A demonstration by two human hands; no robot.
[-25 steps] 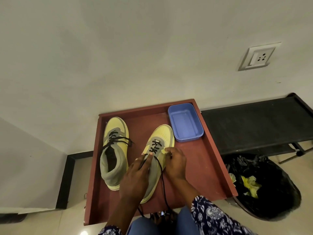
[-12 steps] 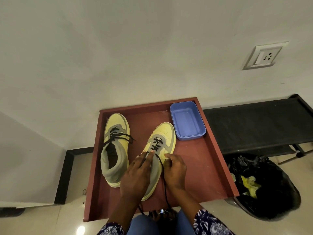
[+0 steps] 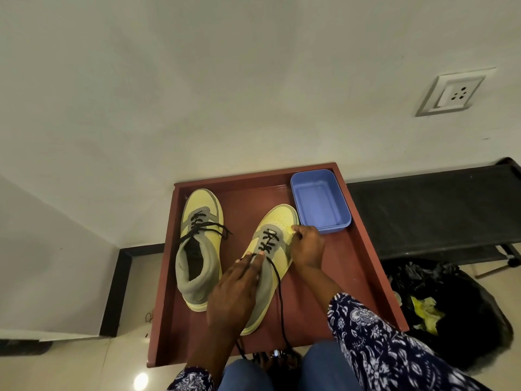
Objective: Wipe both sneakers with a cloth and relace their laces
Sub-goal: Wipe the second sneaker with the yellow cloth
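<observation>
On the red table (image 3: 363, 263), beside a blue tub (image 3: 321, 203), the left hand (image 3: 235, 292) presses straight fingers on the right sneaker (image 3: 277, 221); the right hand (image 3: 307, 245) pinches a yellow cloth (image 3: 289, 234) against it.

Surface: red-brown tray table (image 3: 363, 266) with raised rim
Left: yellow-grey sneaker (image 3: 200, 244)
Middle: second sneaker (image 3: 277, 244), tilted
Far right corner: blue tub (image 3: 320, 201)
</observation>
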